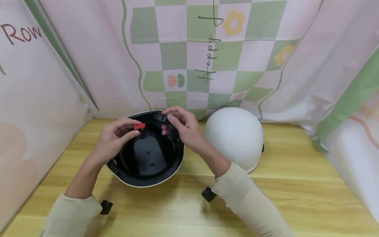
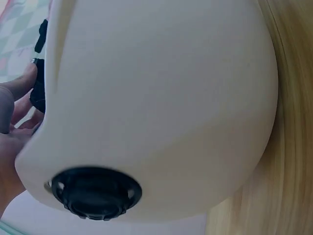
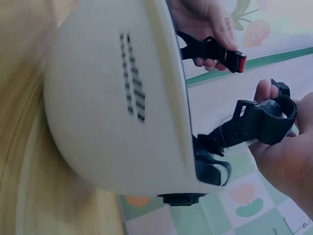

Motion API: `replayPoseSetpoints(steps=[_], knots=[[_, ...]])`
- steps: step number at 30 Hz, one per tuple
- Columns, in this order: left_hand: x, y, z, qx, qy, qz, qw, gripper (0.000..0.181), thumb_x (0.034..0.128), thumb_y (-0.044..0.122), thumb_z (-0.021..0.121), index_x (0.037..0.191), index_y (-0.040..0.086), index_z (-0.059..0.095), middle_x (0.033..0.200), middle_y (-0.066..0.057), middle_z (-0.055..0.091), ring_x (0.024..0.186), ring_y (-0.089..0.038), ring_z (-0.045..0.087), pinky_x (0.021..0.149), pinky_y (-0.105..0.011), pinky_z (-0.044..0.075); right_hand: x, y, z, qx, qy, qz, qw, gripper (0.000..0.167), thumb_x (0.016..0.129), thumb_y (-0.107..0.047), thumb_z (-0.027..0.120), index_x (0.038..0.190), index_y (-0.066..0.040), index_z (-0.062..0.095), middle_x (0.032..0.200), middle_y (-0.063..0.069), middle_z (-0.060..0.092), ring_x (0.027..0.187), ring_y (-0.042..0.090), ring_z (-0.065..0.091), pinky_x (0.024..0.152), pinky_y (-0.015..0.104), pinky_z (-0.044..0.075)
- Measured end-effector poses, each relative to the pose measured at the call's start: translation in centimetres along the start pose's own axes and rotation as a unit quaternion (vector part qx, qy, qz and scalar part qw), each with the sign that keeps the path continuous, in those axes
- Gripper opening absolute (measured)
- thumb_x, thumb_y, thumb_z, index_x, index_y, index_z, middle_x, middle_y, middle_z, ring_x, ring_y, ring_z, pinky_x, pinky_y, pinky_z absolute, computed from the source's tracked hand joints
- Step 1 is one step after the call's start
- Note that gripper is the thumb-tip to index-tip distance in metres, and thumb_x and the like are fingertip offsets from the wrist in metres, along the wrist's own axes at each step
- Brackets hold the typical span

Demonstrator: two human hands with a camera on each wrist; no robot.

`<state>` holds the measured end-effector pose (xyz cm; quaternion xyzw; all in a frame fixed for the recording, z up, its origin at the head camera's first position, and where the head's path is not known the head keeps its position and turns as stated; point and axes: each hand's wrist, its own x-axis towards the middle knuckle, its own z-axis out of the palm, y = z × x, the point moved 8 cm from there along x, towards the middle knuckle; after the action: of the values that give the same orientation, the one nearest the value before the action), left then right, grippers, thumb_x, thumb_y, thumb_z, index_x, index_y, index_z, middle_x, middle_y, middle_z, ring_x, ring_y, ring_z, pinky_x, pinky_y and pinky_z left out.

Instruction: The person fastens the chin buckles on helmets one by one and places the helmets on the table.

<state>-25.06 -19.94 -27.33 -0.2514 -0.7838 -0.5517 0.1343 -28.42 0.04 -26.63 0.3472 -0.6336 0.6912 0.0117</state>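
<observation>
A white helmet (image 1: 148,176) lies upside down on the table, its black inside facing up. My left hand (image 1: 111,138) pinches a red-and-black buckle (image 1: 139,126) between thumb and fingers over the helmet's left side. At the far right rim my right hand (image 1: 188,130) holds a black chin strap (image 1: 161,117) with a plastic fitting. In the right wrist view the buckle (image 3: 237,61) and the looped strap (image 3: 271,122) are apart, each in one hand. A round black knob (image 2: 98,193) sits on the shell in the left wrist view.
A second white helmet (image 1: 234,136) stands dome up on the wooden table (image 1: 284,197), just right of the first. Printed curtains (image 1: 171,29) hang behind and at both sides. Small black blocks (image 1: 209,194) stick out at both sleeves.
</observation>
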Motion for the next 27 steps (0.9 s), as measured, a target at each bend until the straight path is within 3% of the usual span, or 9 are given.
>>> replayPoseSetpoints(steps=[4, 10, 18, 27], knots=[[0.0, 0.2, 0.0, -0.003, 0.011, 0.009, 0.9999, 0.021, 0.0944, -0.01, 0.068, 0.115, -0.011, 0.069, 0.107, 0.006, 0.071, 0.09, -0.008, 0.067, 0.08, -0.017, 0.056, 0.0, 0.2, 0.1, 0.012, -0.003, 0.026, 0.9996, 0.019, 0.104, 0.002, 0.057, 0.115, 0.016, 0.064, 0.084, 0.008, 0.068, 0.068, 0.016, 0.064, 0.072, 0.03, 0.059], [-0.1, 0.2, 0.5, -0.013, 0.008, 0.009, 0.9998, 0.022, 0.0934, -0.011, 0.069, 0.115, -0.011, 0.069, 0.107, 0.005, 0.071, 0.093, -0.008, 0.068, 0.083, -0.018, 0.057, -0.4, 1.0, 0.6, -0.017, -0.019, 0.057, 0.9981, 0.028, 0.09, 0.009, 0.073, 0.116, 0.015, 0.067, 0.092, 0.007, 0.072, 0.072, 0.013, 0.066, 0.07, 0.027, 0.059], [-0.2, -0.2, 0.7, -0.014, 0.0, 0.009, 0.9999, 0.023, 0.0941, -0.006, 0.071, 0.116, -0.012, 0.068, 0.109, 0.004, 0.07, 0.095, -0.01, 0.069, 0.087, -0.019, 0.057, -0.6, 1.4, 1.5, -0.05, -0.058, 0.048, 0.9959, 0.022, 0.097, 0.007, 0.065, 0.117, 0.013, 0.062, 0.099, 0.024, 0.074, 0.076, 0.013, 0.07, 0.077, 0.03, 0.06], [-0.2, -0.2, 0.9, -0.023, -0.007, 0.012, 0.9996, 0.025, 0.09, -0.008, 0.074, 0.114, -0.012, 0.069, 0.107, 0.005, 0.07, 0.093, -0.01, 0.07, 0.084, -0.02, 0.058, -0.8, 2.0, 1.7, -0.055, -0.019, 0.054, 0.9968, 0.02, 0.096, 0.004, 0.07, 0.115, 0.01, 0.069, 0.103, 0.021, 0.071, 0.083, 0.011, 0.07, 0.078, 0.027, 0.058]])
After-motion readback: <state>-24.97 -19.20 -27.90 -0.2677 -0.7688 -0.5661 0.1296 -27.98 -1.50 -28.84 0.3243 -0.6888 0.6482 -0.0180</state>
